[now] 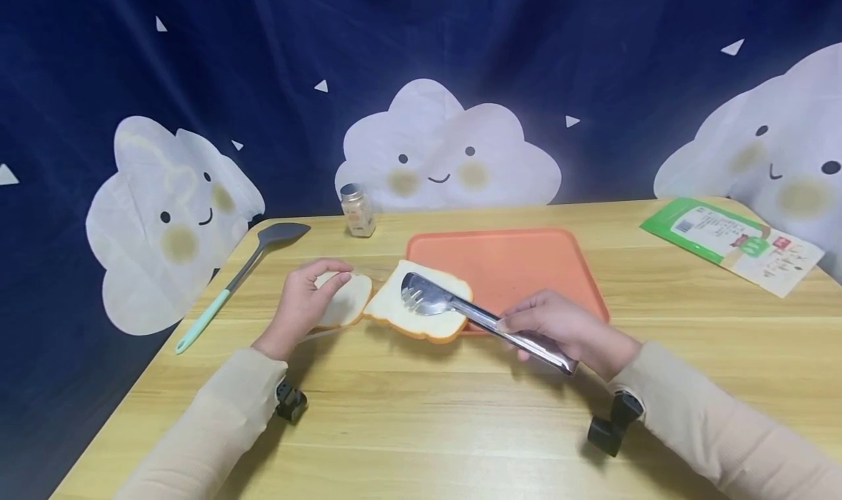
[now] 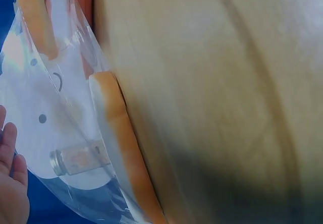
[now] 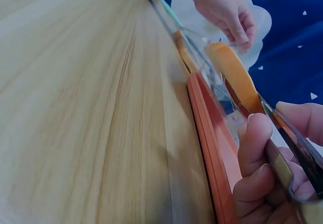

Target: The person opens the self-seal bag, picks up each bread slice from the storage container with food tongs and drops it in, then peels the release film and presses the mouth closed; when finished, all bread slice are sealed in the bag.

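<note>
My right hand [image 1: 549, 324] grips metal tongs [image 1: 487, 317], whose jaws clamp a slice of bread [image 1: 395, 302]. That slice is held raised over the left edge of the orange tray [image 1: 526, 266], tilted, close to the mouth of a clear plastic bag [image 2: 65, 98]. A second bread slice [image 1: 349, 302] lies low on the table, inside the bag. With thumb and fingers, my left hand [image 1: 305, 302] pinches the bag's upper edge. In the left wrist view, only part of that hand [image 2: 12, 183] shows, and the pinch itself is out of frame.
Behind the left hand stands a small glass jar [image 1: 358, 211] with a metal lid. A spatula [image 1: 240, 281] with a mint handle lies along the left table edge. At the back right lies a green and white packet [image 1: 730, 240]. A dark blue cloth hangs behind the table.
</note>
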Demonstrator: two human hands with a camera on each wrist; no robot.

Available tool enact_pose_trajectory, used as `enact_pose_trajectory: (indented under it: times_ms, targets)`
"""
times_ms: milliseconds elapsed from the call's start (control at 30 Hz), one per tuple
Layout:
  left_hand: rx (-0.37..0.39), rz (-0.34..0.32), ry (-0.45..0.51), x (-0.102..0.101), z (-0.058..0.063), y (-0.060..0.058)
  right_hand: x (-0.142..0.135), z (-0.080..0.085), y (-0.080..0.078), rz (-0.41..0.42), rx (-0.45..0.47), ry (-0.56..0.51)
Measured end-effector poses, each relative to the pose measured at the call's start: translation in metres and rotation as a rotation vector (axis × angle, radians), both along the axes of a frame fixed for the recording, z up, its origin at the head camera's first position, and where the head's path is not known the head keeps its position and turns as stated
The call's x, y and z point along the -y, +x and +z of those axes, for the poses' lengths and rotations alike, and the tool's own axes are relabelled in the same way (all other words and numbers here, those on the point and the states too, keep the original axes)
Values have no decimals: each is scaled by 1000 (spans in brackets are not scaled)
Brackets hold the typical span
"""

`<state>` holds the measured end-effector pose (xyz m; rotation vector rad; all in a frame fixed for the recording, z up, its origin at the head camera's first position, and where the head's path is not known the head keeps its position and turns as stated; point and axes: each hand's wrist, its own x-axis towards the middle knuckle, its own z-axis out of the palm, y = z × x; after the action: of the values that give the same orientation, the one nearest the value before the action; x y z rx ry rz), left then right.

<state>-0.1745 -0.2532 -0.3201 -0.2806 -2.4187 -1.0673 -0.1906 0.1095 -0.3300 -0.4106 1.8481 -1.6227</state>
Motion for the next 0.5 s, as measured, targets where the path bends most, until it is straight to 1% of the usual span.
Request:
enact_pose_trajectory:
  times_ms: [167,300,433,500]
  targets:
    - [2,2,4,-1,0,-1,-7,0,1,27,-14,13]
    - [2,0,-4,-1,0,0,-12,2,2,55,-7,-9]
    - [12,-14,-9,-1,-1,1,-14,3,5,65,2,-12]
    - [21,-18,-3,-1,-2,2,-14,5,8,55,-6,3]
